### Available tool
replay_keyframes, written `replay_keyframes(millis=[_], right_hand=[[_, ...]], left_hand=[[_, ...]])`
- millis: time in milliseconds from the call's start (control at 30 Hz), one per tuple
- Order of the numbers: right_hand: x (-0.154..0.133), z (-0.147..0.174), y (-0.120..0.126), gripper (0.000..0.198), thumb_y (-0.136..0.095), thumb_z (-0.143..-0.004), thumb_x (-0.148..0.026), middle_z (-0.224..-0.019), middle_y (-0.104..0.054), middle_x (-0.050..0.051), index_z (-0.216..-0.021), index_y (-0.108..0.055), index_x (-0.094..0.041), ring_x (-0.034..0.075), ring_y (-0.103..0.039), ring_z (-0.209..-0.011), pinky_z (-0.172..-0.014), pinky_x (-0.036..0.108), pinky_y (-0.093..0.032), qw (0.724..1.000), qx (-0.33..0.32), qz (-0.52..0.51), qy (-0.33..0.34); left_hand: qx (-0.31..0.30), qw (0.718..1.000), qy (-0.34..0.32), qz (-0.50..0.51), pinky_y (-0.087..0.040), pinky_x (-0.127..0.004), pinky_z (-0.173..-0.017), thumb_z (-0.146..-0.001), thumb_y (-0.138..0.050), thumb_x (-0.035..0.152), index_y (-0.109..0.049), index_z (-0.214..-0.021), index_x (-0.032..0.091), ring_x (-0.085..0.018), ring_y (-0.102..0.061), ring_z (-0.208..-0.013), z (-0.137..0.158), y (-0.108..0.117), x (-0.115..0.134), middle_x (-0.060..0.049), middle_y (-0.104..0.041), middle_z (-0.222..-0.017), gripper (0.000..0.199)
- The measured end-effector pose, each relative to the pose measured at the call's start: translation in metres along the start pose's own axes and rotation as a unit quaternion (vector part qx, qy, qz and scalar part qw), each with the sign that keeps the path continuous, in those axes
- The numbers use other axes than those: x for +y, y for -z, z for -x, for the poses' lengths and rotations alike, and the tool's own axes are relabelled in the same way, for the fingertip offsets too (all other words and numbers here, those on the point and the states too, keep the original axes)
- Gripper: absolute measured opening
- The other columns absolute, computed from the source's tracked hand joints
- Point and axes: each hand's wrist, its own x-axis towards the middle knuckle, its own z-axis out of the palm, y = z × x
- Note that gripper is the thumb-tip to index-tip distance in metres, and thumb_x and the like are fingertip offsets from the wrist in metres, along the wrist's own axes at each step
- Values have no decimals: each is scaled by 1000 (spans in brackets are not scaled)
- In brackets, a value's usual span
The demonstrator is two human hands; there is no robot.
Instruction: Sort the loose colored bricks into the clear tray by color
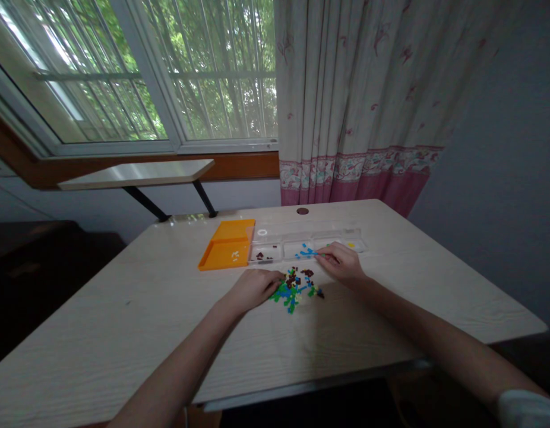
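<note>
A loose pile of small plastic building pieces [289,291] in green, blue, brown and pale yellow lies on the table. At its left edge rests my left hand [258,286], fingers curled down against the pieces; what they hold, if anything, is hidden. My right hand [341,261] is closed in a pinch on a blue piece [314,254], over the clear compartment tray [280,257]. Other blue pieces [303,252] lie in the compartment beneath. Brown pieces [261,257] are in the compartment to the left, and a yellow piece [350,245] shows in one at the right.
An open orange box [221,263] with a few white pieces [235,255] stands left of the tray. Behind are a raised shelf [145,172] on black legs, a window and a curtain [346,119]. The light wooden table [168,321] has a round cable hole [302,211] at the back.
</note>
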Motion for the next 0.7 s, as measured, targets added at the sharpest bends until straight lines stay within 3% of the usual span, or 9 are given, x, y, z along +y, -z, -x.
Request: replay_keyframes(millis=[133, 433, 700], right_hand=[[2, 0, -2, 8, -57, -79, -24, -66, -60, 1, -79, -62, -18, 9, -52, -56, -54, 21, -41, 1000, -10, 4, -20], [16, 0, -9, 11, -54, -78, -27, -70, -60, 1, -79, -62, -20, 13, -54, -63, -60, 23, -41, 986, -77, 58, -132], [27, -3, -20, 12, -56, -77, -29, -70, -61, 1, -79, -64, -20, 13, -54, -64, -59, 23, -39, 977, -112, 92, -157]], left_hand=[[0, 1000, 11, -5, -45, -24, -69, -88, -37, 28, -58, -104, 23, -17, -63, -80, -1, 0, 0, -4, -68, -90, 27], [27, 999, 28, 26, -45, -25, -66, -89, -33, 29, -52, -105, 20, -18, -63, -77, -1, 4, 5, -5, -67, -90, 26], [20, 999, 24, 29, -44, -26, -65, -90, -34, 32, -52, -103, 19, -18, -63, -74, -4, 4, 10, -5, -67, -86, 26]])
